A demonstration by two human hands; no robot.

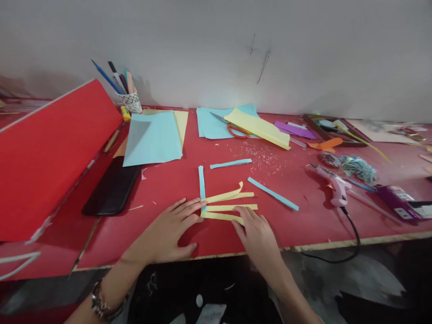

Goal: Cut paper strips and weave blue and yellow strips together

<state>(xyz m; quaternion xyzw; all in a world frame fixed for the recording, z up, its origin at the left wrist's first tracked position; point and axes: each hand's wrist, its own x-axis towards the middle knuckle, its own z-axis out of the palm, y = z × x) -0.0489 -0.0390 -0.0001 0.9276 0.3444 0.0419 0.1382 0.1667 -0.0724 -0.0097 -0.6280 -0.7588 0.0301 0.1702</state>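
Note:
A blue paper strip (201,180) stands lengthwise on the red table, with several yellow paper strips (216,208) reaching rightward from its lower part. One upper yellow strip curls up at its free end. My left hand (175,229) lies with fingers stretched out, fingertips pressing the blue strip where the yellow ones meet it. At the right end of the lowest yellow strip (219,216), my right hand (258,229) has thumb and fingers curled around it. Two loose blue strips (231,164) lie farther back and to the right.
A black phone (113,189) and a red board (57,157) are at left. Behind are blue sheets (153,137), scissors (238,131), a folded yellow sheet (258,128) and a pen cup (131,102). A corded glue gun (334,184) and yarn (357,167) lie right.

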